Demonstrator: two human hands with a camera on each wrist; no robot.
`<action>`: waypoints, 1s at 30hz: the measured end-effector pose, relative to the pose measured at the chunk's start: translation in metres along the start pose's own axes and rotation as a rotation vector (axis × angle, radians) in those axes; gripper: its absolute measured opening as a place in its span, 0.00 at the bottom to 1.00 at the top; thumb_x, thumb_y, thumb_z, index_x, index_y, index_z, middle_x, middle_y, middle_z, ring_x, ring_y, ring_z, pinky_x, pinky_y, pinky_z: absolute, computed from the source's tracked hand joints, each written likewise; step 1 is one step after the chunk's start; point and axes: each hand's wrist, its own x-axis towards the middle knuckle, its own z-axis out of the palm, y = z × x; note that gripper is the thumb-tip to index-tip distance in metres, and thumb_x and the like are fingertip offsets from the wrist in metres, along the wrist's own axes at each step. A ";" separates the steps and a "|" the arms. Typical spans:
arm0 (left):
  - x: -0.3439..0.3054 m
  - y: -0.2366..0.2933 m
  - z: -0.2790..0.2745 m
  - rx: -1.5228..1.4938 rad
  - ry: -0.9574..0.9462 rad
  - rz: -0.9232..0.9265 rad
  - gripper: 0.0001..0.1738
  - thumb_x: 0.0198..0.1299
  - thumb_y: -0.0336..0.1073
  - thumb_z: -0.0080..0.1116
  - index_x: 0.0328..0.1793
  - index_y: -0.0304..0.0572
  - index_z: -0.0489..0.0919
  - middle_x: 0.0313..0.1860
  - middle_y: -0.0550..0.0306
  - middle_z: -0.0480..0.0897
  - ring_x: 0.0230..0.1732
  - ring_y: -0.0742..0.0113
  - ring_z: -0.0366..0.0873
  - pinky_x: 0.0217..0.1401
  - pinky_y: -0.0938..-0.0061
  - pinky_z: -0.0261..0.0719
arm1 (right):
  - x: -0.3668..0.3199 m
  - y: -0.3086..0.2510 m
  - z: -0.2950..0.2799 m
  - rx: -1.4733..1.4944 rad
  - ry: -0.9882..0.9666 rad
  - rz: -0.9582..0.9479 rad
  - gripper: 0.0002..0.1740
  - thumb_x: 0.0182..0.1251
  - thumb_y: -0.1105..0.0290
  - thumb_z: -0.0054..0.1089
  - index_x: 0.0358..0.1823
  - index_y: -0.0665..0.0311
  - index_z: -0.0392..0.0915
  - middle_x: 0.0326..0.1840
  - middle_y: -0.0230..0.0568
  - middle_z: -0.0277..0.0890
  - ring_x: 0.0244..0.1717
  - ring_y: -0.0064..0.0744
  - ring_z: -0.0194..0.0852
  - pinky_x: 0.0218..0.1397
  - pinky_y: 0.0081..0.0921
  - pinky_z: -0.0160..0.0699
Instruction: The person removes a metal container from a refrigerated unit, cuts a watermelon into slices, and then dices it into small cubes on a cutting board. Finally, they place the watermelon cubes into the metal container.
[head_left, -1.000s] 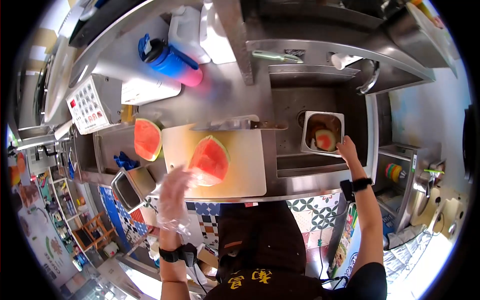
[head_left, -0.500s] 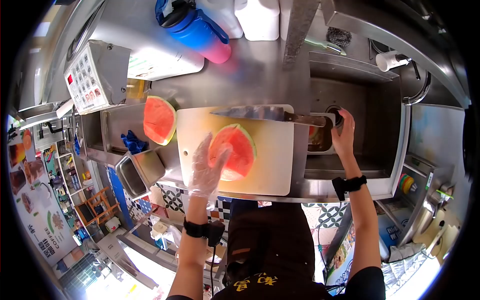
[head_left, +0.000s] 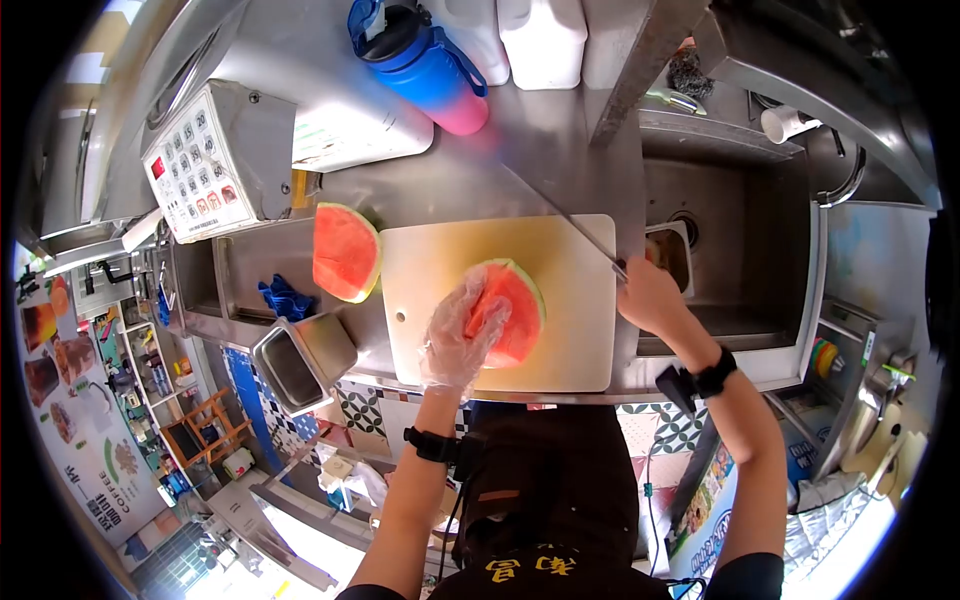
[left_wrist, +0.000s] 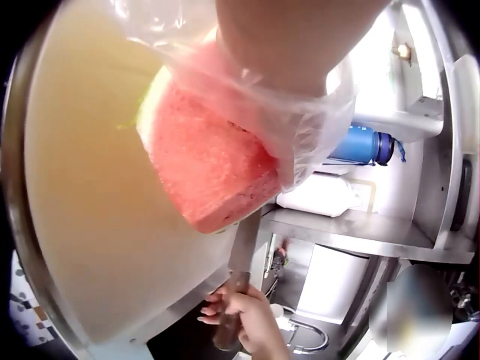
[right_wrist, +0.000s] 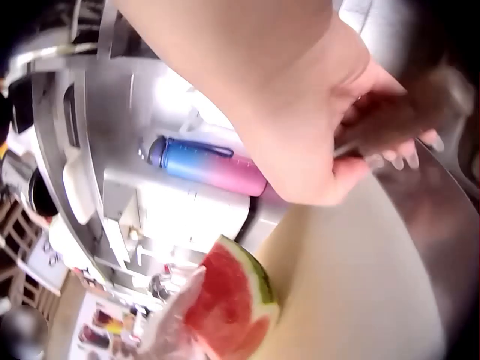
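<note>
A chunk of watermelon (head_left: pixel 522 310) with green rind along one side sits on the white cutting board (head_left: pixel 580 350). My left hand (head_left: pixel 458 335), in a clear plastic glove, grips the chunk from its left, with thumb and fingers over the red flesh. At the board's right edge, my bare right hand (head_left: pixel 655 300) holds a long kitchen knife (head_left: pixel 565 218). Its fingers wrap the brown handle (right_wrist: pixel 401 120) in the right wrist view. The blade slants up and left over the board, apart from the melon. Another watermelon wedge (head_left: pixel 345 255) lies left of the board.
Right of the board is a sink (head_left: pixel 745 310) with a metal pan (head_left: pixel 678 255) in it. Another metal pan (head_left: pixel 300 365) stands at the front left, near a blue cloth (head_left: pixel 285 298). Behind are a blue-pink bottle (head_left: pixel 425 75), white jugs (head_left: pixel 545 40) and a keypad machine (head_left: pixel 200 165).
My left hand has moved from beside the watermelon chunk onto it. My right hand has let go of the pan in the sink, taken the knife by its handle and swung the blade round.
</note>
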 end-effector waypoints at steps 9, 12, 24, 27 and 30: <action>0.014 0.018 0.002 0.282 0.006 0.378 0.23 0.46 0.42 0.75 0.49 0.43 0.84 0.48 0.52 0.85 0.52 0.50 0.80 0.55 0.58 0.79 | -0.129 -0.058 -0.025 0.738 -0.153 0.290 0.18 0.72 0.57 0.52 0.42 0.68 0.71 0.23 0.56 0.74 0.27 0.59 0.75 0.30 0.39 0.71; 0.016 0.020 0.000 0.423 -0.015 0.491 0.21 0.45 0.42 0.75 0.47 0.48 0.84 0.44 0.57 0.84 0.50 0.54 0.80 0.58 0.54 0.76 | -0.137 -0.059 -0.030 0.703 -0.169 0.224 0.17 0.76 0.58 0.47 0.39 0.67 0.70 0.15 0.38 0.70 0.18 0.29 0.71 0.23 0.27 0.68; -0.009 0.007 0.016 0.425 0.106 0.723 0.24 0.42 0.39 0.77 0.49 0.61 0.83 0.48 0.66 0.79 0.46 0.59 0.79 0.49 0.60 0.76 | -0.140 -0.046 -0.096 0.461 -0.449 0.292 0.21 0.77 0.56 0.45 0.37 0.68 0.74 0.15 0.44 0.73 0.14 0.39 0.74 0.22 0.29 0.73; -0.010 0.004 0.014 0.406 0.089 0.734 0.26 0.41 0.36 0.77 0.51 0.61 0.84 0.46 0.65 0.79 0.46 0.58 0.79 0.44 0.63 0.77 | -0.136 -0.044 -0.103 0.574 -0.539 0.431 0.22 0.78 0.54 0.42 0.38 0.66 0.75 0.14 0.35 0.73 0.11 0.24 0.71 0.16 0.21 0.70; -0.010 0.005 0.012 0.376 0.019 0.748 0.27 0.39 0.35 0.77 0.51 0.60 0.84 0.45 0.63 0.81 0.47 0.55 0.80 0.44 0.61 0.79 | -0.126 -0.047 -0.127 0.519 -0.625 0.531 0.24 0.78 0.53 0.40 0.37 0.68 0.74 0.15 0.41 0.73 0.13 0.34 0.74 0.19 0.28 0.73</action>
